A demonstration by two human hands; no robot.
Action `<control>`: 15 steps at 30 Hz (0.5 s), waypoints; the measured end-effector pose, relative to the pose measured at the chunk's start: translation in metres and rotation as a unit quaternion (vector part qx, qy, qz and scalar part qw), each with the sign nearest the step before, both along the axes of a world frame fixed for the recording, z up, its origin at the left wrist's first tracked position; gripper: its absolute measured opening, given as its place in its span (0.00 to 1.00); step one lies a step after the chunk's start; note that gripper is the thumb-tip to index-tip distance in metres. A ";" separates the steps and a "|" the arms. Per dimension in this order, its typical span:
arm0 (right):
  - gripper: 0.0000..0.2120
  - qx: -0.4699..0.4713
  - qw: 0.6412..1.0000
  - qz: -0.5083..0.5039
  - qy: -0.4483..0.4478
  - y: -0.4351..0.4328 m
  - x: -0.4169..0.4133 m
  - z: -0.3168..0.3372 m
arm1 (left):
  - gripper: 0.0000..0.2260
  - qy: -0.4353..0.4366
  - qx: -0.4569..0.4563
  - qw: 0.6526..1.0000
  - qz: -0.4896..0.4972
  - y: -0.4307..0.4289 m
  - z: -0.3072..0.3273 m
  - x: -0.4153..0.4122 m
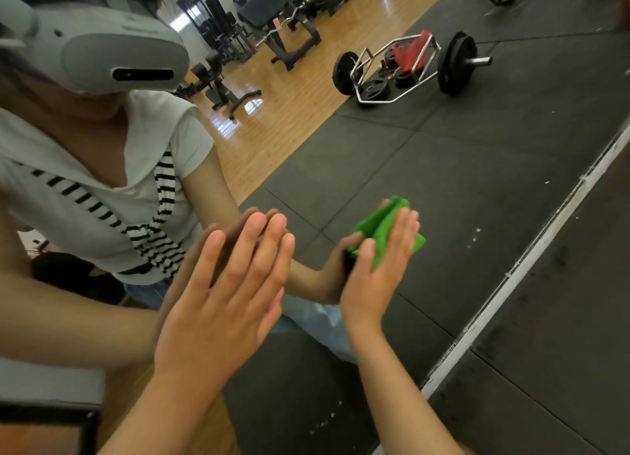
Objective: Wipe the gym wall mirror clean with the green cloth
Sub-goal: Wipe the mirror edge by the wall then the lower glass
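The wall mirror (460,188) fills most of the view and reflects me and the gym. My left hand (225,298) lies flat against the glass with straight fingers, meeting its own reflection. To its right, my right hand (378,270) presses the folded green cloth (383,228) flat against the mirror with straight fingers. Cloth edges stick out above and to the right of the fingers. The thumb lies along the cloth's left edge.
The mirror's white bottom frame (531,267) runs diagonally at the right, with black rubber floor mat (562,369) beyond it. Reflected in the glass are a loaded hex bar with plates (402,69), benches and wooden floor (289,90). White specks dot the lower glass.
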State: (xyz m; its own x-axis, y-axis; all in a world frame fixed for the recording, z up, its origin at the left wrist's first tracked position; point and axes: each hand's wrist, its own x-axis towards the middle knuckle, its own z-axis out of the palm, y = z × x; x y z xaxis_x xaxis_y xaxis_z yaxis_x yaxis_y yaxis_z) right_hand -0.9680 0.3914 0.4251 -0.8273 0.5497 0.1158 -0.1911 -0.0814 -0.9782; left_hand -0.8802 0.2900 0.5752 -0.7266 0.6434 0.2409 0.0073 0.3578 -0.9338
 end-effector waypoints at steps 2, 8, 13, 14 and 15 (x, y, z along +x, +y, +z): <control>0.31 -0.071 0.995 0.008 -0.070 0.006 -0.005 -0.008 | 0.27 0.000 0.001 1.000 -0.002 0.000 0.000 0.000; 0.31 0.038 0.996 0.061 0.060 -0.003 0.016 0.024 | 0.27 0.001 -0.009 1.000 0.006 0.001 0.001 -0.001; 0.30 -0.041 0.999 0.021 -0.019 0.026 -0.024 -0.004 | 0.27 0.003 -0.002 1.000 0.001 0.000 0.001 0.000; 0.30 -0.078 0.995 0.019 -0.054 0.030 -0.030 -0.006 | 0.27 0.004 -0.004 1.000 0.001 0.000 0.001 -0.001; 0.30 -0.094 0.992 0.022 -0.075 0.033 -0.032 -0.006 | 0.27 0.005 -0.007 1.000 0.001 0.000 0.001 -0.001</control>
